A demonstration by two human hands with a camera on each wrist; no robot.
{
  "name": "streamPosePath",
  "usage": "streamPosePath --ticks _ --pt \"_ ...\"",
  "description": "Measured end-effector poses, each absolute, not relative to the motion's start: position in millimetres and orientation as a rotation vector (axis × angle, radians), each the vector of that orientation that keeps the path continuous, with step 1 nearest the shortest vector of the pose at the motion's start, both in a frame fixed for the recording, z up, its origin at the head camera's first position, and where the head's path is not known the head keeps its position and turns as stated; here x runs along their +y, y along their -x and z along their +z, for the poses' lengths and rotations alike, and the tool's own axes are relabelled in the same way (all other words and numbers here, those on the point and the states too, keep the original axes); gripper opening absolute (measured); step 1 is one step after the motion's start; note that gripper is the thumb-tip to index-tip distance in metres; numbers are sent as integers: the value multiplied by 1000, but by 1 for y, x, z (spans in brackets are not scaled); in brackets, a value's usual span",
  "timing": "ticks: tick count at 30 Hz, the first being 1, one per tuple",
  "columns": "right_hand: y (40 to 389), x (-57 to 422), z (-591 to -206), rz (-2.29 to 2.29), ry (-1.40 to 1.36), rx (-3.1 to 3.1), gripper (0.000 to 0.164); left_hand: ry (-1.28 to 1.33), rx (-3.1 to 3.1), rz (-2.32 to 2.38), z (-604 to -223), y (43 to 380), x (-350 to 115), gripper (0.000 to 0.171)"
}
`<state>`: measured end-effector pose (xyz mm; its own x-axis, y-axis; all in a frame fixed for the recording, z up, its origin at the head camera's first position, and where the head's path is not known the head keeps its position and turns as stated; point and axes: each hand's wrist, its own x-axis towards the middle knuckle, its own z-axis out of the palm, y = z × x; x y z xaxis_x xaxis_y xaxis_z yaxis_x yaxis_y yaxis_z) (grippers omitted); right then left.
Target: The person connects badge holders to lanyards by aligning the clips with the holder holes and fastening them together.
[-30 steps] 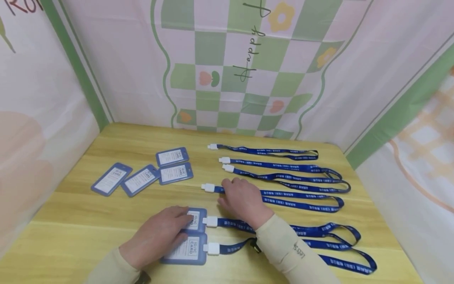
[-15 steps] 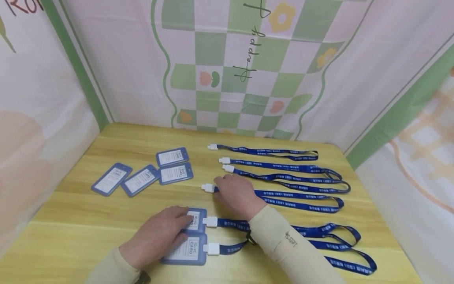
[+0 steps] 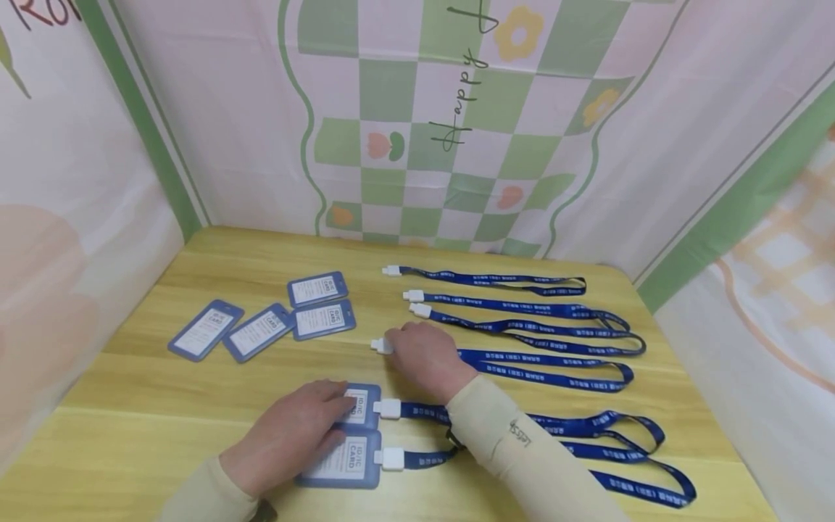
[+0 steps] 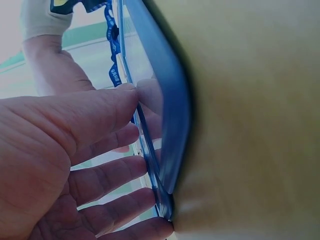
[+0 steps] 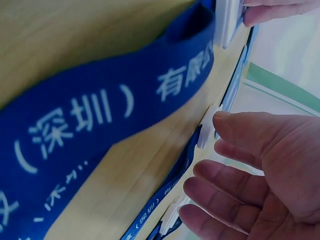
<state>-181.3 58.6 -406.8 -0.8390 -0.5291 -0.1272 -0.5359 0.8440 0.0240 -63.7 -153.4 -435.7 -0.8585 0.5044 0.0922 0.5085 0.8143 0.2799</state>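
My left hand (image 3: 293, 431) rests with extended fingers across two blue ID card holders; the nearer holder (image 3: 359, 475) and the farther holder (image 3: 373, 395) lie side by side. In the left wrist view the thumb (image 4: 117, 107) and fingertips touch the holders' faces. White clips (image 3: 393, 457) join both holders to blue lanyards. My right hand (image 3: 424, 359) is over the front end of another blue lanyard (image 3: 554, 359), its fingertips right at the white clip (image 3: 379, 346). Seen from the right wrist, the thumb tip meets that clip (image 5: 206, 129) while the other fingers stay loose.
Several blue card holders (image 3: 322, 319) lie at the left rear of the wooden table (image 3: 196, 428). Beyond the right hand, more lanyards (image 3: 509, 279) stretch toward the right, white clips facing left. Printed cloth (image 3: 385, 87) walls stand behind and on both sides.
My right hand has slid left along the lanyard, from the strap to its white clip. The left hand and the card holders beneath it have stayed in place.
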Motion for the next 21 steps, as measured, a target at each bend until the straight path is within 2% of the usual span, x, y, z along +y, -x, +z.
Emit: streamPosePath --ticks 21 --pt "180 57 -407 140 820 2880 13 864 -3014 -452 -433 59 -146 42"
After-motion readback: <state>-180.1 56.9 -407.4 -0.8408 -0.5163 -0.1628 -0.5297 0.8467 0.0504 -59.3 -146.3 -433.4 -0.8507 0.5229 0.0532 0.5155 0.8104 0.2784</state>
